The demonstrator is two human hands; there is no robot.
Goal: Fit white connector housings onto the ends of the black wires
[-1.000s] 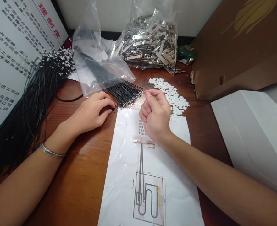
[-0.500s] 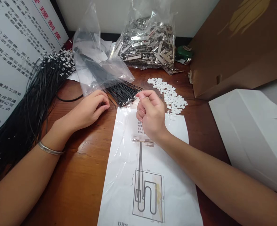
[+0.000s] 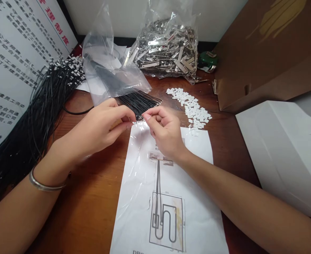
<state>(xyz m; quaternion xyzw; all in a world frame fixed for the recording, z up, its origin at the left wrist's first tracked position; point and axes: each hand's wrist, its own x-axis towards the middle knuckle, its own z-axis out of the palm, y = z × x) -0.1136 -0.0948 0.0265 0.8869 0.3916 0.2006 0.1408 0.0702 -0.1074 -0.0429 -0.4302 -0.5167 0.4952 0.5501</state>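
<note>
My left hand [image 3: 102,125] and my right hand [image 3: 164,130] meet fingertip to fingertip above the top edge of a drawing sheet in a clear sleeve [image 3: 168,197]. Each hand is closed in a pinch. Between the tips is something small, too small to name. Just behind the hands lies a fan of thin black wires [image 3: 139,100] spilling from a clear plastic bag [image 3: 110,74]. A scatter of small white pieces [image 3: 193,107] lies to the right of my right hand. My left wrist wears a metal bangle.
A bag of shiny metal strips [image 3: 168,49] sits at the back. A big bundle of black wires with white tips [image 3: 30,120] fills the left side under a printed notice board [image 3: 9,60]. A brown cardboard box [image 3: 266,53] and a white box [image 3: 285,151] stand at the right.
My left hand lifted off the table and moved right. My right hand turned and came left, so the two pinches now meet over the sheet's top edge.
</note>
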